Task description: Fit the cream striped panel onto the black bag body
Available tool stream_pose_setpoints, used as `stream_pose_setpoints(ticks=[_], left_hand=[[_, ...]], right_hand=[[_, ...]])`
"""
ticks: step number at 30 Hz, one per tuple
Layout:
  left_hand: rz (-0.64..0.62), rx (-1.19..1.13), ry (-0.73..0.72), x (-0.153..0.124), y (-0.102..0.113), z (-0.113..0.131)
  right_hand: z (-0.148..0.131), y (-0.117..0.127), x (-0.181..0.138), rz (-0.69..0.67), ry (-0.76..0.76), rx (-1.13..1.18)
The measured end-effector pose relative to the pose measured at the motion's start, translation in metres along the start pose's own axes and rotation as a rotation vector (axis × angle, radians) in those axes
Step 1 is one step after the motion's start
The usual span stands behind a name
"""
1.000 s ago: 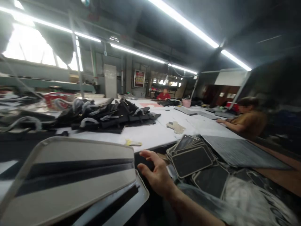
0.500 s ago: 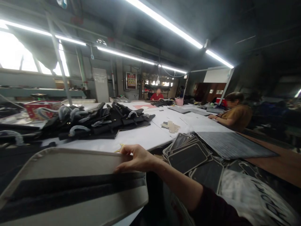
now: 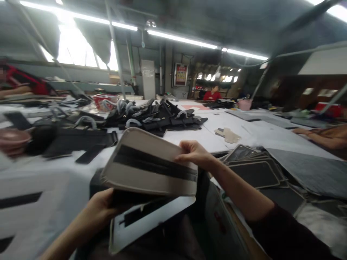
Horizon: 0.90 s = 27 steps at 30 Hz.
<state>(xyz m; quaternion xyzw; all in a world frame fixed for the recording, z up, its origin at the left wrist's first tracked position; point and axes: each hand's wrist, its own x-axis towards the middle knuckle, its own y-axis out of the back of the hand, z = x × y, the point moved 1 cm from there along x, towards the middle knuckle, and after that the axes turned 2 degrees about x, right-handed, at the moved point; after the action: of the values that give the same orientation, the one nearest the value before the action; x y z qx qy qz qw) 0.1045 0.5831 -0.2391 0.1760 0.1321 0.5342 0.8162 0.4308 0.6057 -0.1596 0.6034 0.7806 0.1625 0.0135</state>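
A beige panel (image 3: 146,178) with rounded corners and a dark band across it is tilted up in front of me. Its upper right edge is pinched between the thumb and fingers of my right hand (image 3: 193,153). At the lower left edge my left hand (image 3: 101,204) grips the panel, its fingertips hidden in the shadow underneath. Just below lies a pale frame-like piece (image 3: 151,218) with a dark slot, close to my left hand; whether the two touch I cannot tell.
Black pieces with wrapped handles (image 3: 162,117) are heaped across the white table (image 3: 187,139). To the right are stacked dark panels (image 3: 252,173) and a grey sheet (image 3: 311,173). Small beige cutouts (image 3: 230,135) lie mid-table. Co-workers sit farther off, one in red (image 3: 212,95).
My left hand has come into view at the panel's lower left edge. The panel is now farther from me, and the pale piece shows beneath it. The view has turned left.
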Motion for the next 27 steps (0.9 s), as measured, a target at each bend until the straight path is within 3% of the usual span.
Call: stream_pose_setpoints(ticks=[4,12,17,25,27], left_hand=[[0.024,-0.006,-0.063,-0.006,-0.006,-0.018],[0.070,-0.042,-0.057,-0.013,-0.011,-0.025],[0.126,0.141,-0.041,-0.013,-0.020,-0.047],[0.359,0.285,-0.025,-0.019,-0.047,-0.064],[0.424,0.180,-0.006,-0.027,-0.047,-0.075]], right_hand=[[0.011,0.001,0.008,-0.007,-0.035,-0.025],[0.024,-0.003,0.019,-0.004,-0.141,-0.047],[0.036,-0.009,0.021,-0.033,-0.187,-0.072],[0.066,-0.008,0.027,-0.152,-0.185,-0.288],[0.072,-0.008,0.028,-0.197,-0.182,-0.351]])
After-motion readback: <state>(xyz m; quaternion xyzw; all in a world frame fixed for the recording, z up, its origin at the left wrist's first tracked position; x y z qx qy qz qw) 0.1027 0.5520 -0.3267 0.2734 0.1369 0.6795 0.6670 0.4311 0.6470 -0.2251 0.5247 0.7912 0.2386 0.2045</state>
